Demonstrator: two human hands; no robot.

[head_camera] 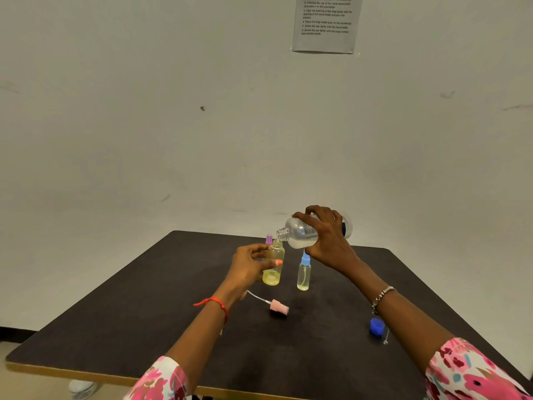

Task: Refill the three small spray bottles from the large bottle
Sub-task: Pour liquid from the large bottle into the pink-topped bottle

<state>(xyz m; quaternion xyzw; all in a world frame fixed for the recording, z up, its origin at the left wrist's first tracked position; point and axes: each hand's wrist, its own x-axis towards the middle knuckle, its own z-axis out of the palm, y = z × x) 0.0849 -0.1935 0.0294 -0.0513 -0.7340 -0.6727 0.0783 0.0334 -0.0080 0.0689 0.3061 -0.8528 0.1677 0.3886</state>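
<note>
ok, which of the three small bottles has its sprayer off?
The yellow bottle, held by the left hand under the large bottle. The blue-topped bottle and purple-topped bottle have sprayers on.

I count one large clear plastic bottle (302, 232) and three small spray bottles: one yellow translucent bottle (273, 272) without its top, one clear bottle with a blue spray top (303, 274), and one purple-capped bottle (268, 239), mostly hidden. I also see one loose pink spray top (279, 307), one round blue cap (377, 325), two hands, a left hand (251, 267) and a right hand (327, 241), one dark counter (144, 313) and one printed paper sheet (326, 23).
</note>
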